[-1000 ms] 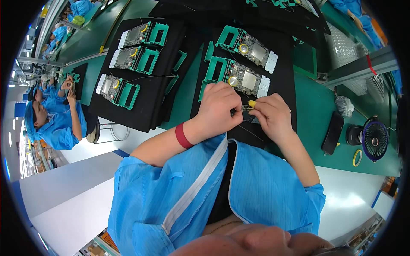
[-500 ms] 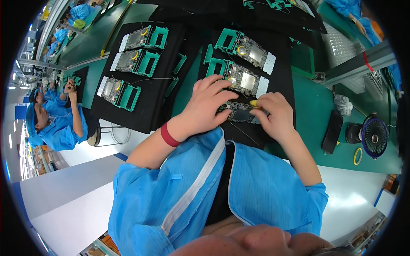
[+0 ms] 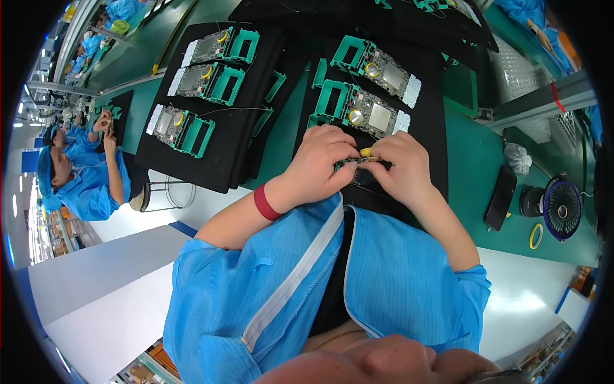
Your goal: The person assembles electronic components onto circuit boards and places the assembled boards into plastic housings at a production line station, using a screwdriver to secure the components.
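Close in front of my body, a small dark circuit board (image 3: 348, 164) is held tilted between both hands, mostly covered by fingers. My left hand (image 3: 323, 160) is closed on its left side. My right hand (image 3: 401, 165) pinches a small yellow piece (image 3: 366, 152) at the board's right part; its exact kind is hidden. Just beyond my fingers lies a circuit board in a green plastic frame (image 3: 377, 117), with a yellow ring and a silver square. Another framed board (image 3: 390, 75) sits farther away on the same black mat (image 3: 425, 137).
Several framed boards (image 3: 220, 83) rest on a black mat (image 3: 220, 144) at the left, with a thin wire across it. At right are a phone (image 3: 501, 198), a small fan (image 3: 562, 208), a tape roll (image 3: 536, 235) and a metal post (image 3: 537, 102). A co-worker (image 3: 83, 179) sits far left.
My left hand has closed from spread fingers onto the board. The board has tilted up from lying flatter, and my right hand has moved slightly left with the yellow piece.
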`<state>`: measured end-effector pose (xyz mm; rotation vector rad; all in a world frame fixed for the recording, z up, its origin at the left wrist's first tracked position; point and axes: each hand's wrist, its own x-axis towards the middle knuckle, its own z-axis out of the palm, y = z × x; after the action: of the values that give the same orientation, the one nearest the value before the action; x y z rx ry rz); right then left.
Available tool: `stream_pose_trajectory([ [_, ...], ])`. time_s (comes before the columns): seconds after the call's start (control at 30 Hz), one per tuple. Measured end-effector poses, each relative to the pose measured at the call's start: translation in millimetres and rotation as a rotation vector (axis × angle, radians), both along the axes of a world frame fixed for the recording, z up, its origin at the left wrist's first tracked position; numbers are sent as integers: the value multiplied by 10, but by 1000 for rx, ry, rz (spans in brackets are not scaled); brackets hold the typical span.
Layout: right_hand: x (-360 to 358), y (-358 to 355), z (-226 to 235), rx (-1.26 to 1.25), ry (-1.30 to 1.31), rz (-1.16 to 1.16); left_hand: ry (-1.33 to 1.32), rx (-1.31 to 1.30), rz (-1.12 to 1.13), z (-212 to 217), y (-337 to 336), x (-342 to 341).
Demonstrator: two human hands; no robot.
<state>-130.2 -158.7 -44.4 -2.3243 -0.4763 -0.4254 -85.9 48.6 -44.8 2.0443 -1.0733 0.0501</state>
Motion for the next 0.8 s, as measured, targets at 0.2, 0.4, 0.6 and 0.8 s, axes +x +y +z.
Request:
stream_pose_trajectory([
  [0.2, 4, 7, 11, -15, 27, 0, 44, -60, -26, -68, 9, 36],
  [0.4, -59, 60, 25, 6, 67, -56, 39, -76, -8, -48, -14, 22],
  [0.6, -184, 143, 38, 21, 51, -130, 66, -63, 54, -12, -29, -17],
  [0.8, -222, 129, -40, -30, -76, -41, 29, -65, 68, -17, -45, -41],
])
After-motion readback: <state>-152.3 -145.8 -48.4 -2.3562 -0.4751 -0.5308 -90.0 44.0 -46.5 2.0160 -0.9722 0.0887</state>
